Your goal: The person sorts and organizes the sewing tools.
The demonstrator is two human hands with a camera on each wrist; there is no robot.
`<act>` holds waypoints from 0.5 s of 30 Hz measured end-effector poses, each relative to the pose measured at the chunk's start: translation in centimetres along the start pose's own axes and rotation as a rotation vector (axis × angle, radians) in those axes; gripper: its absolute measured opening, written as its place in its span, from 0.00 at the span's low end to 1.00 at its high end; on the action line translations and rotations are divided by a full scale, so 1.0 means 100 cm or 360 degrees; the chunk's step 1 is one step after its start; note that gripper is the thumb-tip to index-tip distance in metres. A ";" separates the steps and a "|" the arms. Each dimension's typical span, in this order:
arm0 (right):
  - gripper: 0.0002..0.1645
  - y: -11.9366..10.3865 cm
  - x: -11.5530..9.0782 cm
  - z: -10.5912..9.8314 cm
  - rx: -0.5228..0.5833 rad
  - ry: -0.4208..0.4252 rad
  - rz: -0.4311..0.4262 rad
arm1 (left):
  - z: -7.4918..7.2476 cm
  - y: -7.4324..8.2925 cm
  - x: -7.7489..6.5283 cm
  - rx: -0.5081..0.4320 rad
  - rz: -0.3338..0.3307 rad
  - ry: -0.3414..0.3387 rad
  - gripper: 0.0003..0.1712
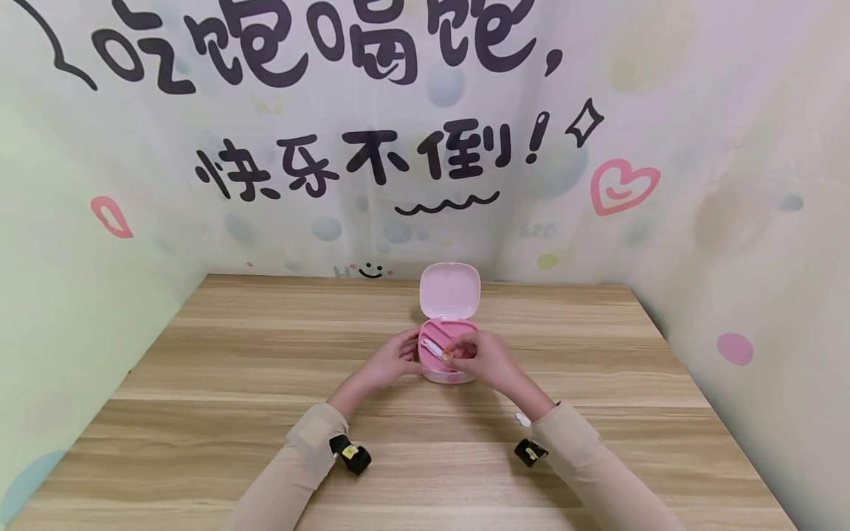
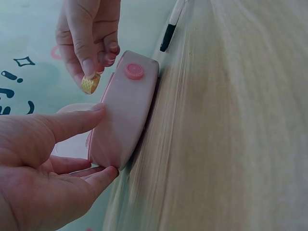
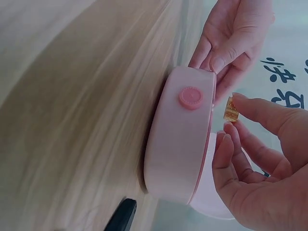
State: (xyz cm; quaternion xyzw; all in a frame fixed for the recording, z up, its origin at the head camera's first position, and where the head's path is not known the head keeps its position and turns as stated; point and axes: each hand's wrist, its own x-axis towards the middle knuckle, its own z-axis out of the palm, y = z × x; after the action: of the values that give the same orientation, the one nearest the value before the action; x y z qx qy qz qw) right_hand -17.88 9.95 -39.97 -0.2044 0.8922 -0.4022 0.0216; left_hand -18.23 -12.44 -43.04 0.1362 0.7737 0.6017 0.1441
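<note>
A small pink case (image 1: 429,375) stands open on the table, its pale lid (image 1: 450,291) raised at the back. Its pink inner tray has moulded slots, and a slim white-and-pink stick (image 1: 433,348) shows there. My left hand (image 1: 390,360) holds the case at its left side, thumb near the front rim and fingers against the side wall. Above the tray my right hand (image 1: 486,359) pinches a small gold ridged piece (image 3: 231,109) between thumb and fingertip. Whether the gold piece joins the stick cannot be told. A round pink button (image 2: 134,71) marks the case front.
The case sits toward the far side of the wood-grain table (image 1: 265,413). A small white thing (image 1: 522,419) lies beside the right sleeve. Black wrist cameras are on both sleeves. Behind the table hangs a printed cloth (image 1: 299,243) with dark lettering.
</note>
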 end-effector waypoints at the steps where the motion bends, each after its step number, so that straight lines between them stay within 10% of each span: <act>1: 0.08 -0.001 0.001 0.001 -0.0005 -0.0006 0.0007 | 0.000 0.000 0.000 0.0000 0.0000 -0.0001 0.45; 15: 0.05 -0.006 0.011 0.010 -0.0021 -0.0038 -0.0028 | -0.001 0.000 0.000 -0.0028 0.0037 -0.0036 0.46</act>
State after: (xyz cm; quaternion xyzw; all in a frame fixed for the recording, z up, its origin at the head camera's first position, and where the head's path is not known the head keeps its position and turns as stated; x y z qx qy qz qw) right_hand -18.44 8.44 -40.10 -0.2173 0.8926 -0.3940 0.0274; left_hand -18.28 -12.55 -43.00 0.1509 0.7650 0.6086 0.1470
